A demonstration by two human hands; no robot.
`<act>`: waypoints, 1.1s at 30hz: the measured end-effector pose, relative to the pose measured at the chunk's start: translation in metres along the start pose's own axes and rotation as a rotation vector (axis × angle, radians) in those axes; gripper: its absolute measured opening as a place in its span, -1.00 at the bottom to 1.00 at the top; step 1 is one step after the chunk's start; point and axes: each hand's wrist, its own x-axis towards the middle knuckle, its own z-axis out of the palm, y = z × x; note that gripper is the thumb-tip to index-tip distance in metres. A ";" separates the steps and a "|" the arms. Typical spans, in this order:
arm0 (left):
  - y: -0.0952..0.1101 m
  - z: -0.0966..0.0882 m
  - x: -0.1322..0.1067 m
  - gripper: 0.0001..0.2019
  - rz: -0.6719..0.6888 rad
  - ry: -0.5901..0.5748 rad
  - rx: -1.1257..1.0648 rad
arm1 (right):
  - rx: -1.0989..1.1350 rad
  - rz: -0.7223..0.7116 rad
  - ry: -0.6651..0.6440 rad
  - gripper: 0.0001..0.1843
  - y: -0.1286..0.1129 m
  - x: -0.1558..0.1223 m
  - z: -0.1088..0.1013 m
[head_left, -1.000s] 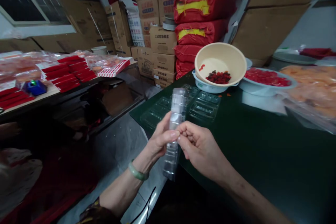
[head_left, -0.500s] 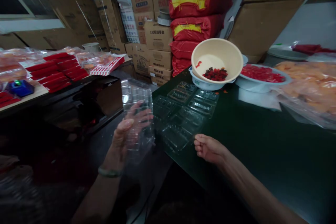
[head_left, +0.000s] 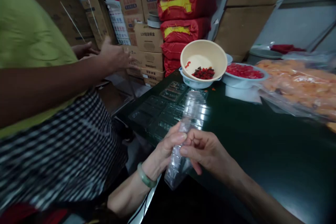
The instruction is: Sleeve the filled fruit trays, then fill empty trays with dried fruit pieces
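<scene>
My left hand [head_left: 166, 150], with a green bangle on its wrist, is closed around a stack of clear plastic trays [head_left: 193, 108]. The stack is tilted up on edge over the near side of the dark green table [head_left: 252, 133]. At its near edge my right hand [head_left: 211, 150] pinches with thumb and fingers; exactly what lies between the fingertips is partly hidden. Beyond the hands, several clear compartment trays [head_left: 170, 94] lie flat on the table. Behind them a cream basin [head_left: 220, 54] with dark red pieces in it rests on a white basin.
A co-worker in a yellow-green top [head_left: 34, 38] and checked apron stands close at left, hands extended. A white bowl of red pieces [head_left: 245, 71] and bags of orange food [head_left: 299, 80] sit at right. Cardboard boxes [head_left: 149, 38] and red bundles [head_left: 185, 1] are stacked behind.
My left hand has brought the tray stack rightward over the table, and my right hand has come to meet it. A co-worker has entered at left. The view has shifted.
</scene>
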 end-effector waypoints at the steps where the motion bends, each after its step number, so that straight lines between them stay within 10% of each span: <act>1: -0.006 0.004 0.004 -0.39 -0.019 -0.024 -0.018 | 0.006 0.003 -0.004 -0.71 0.001 0.000 -0.004; 9: -0.032 0.008 0.027 -0.31 -0.116 -0.064 -0.051 | 0.050 0.057 0.047 -0.72 0.017 -0.011 -0.037; 16: -0.011 0.021 0.035 -0.35 0.023 0.042 0.137 | -0.242 -0.229 0.337 -0.76 -0.003 -0.038 -0.038; 26: 0.022 -0.040 0.048 -0.15 0.001 -0.013 0.105 | 0.254 0.281 0.510 -0.71 0.064 0.015 -0.244; 33: -0.001 -0.038 0.055 -0.14 -0.070 -0.056 0.071 | 0.142 0.527 0.627 -0.66 0.073 0.062 -0.283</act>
